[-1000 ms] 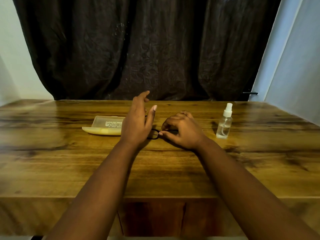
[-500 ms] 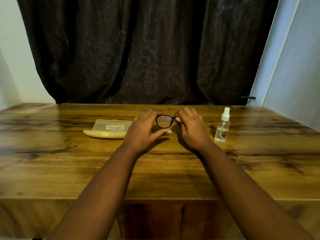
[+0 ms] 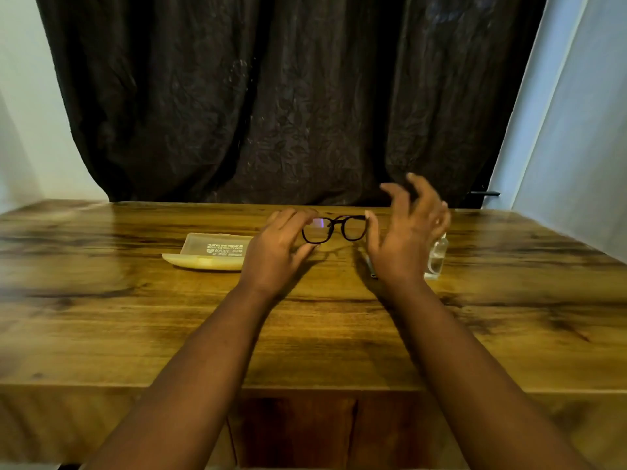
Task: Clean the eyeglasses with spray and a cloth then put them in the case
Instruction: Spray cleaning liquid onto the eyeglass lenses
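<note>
Black-framed eyeglasses [image 3: 334, 228] hang above the wooden surface [image 3: 101, 317], pinched at one lens rim by the left hand [image 3: 276, 251]; the right hand [image 3: 405, 232] hovers just beside the other lens, fingers spread, gripping nothing (spray bottle [image 3: 436, 257] half hidden behind it).

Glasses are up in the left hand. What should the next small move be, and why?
Probably the right hand reaching for the spray bottle just behind it: the left hand alone grips the eyeglasses, lifted with lenses exposed, and the right hand is open and holds nothing.
</note>
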